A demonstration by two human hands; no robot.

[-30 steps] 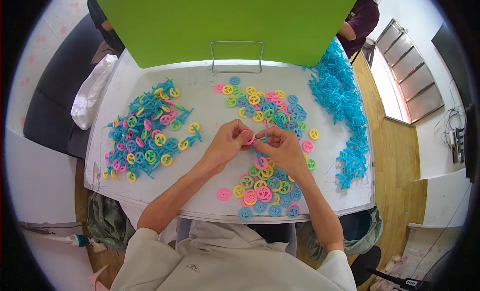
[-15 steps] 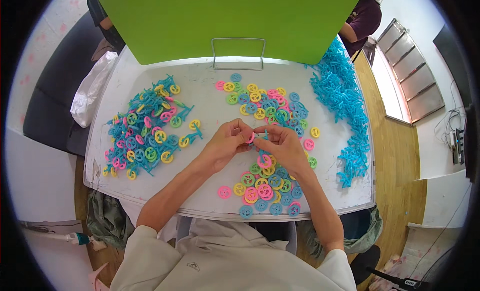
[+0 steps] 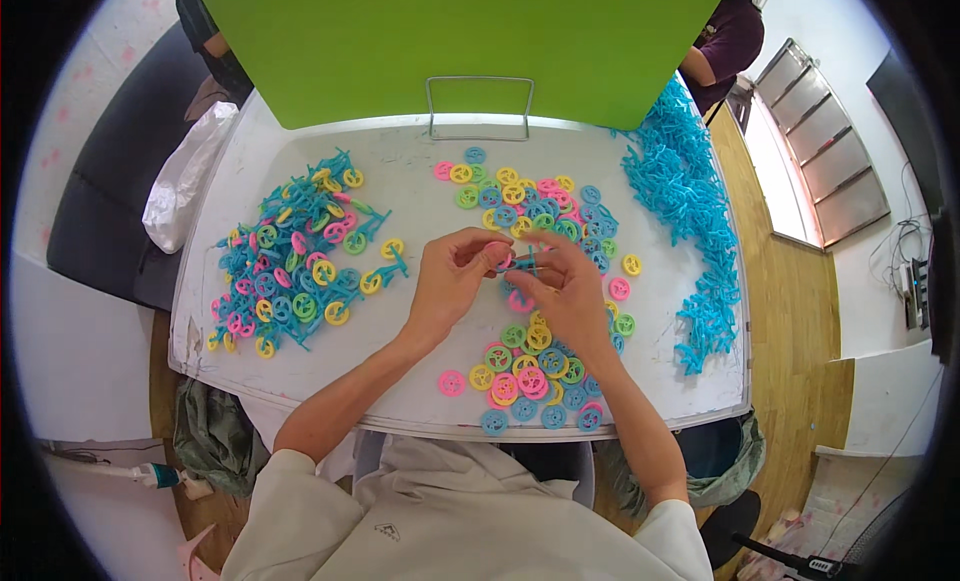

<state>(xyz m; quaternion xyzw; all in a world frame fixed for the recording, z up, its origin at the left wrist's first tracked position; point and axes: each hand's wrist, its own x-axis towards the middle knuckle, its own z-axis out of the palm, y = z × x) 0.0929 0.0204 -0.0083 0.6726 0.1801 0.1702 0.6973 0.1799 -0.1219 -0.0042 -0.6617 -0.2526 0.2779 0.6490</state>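
Note:
Over the middle of the white table my left hand pinches a small pink plastic wheel between thumb and fingers. Close beside it, my right hand has its thumb and fingers around a blue branched plastic piece. Another pink wheel shows just below the fingertips; whether it is joined to the blue piece I cannot tell. Fingers partly hide where the parts meet. Loose wheels in pink, yellow, green and blue lie under and in front of my right wrist, and more lie beyond my hands.
To the left is a heap of blue pieces with coloured wheels on them. A long pile of bare blue pieces runs along the right edge. A green panel with a wire handle stands at the back. Another person's sleeve shows behind it.
My right fingers have lifted and spread a little around the blue piece. The pink wheel below the fingertips sits slightly higher and further left. My left hand still pinches its wheel.

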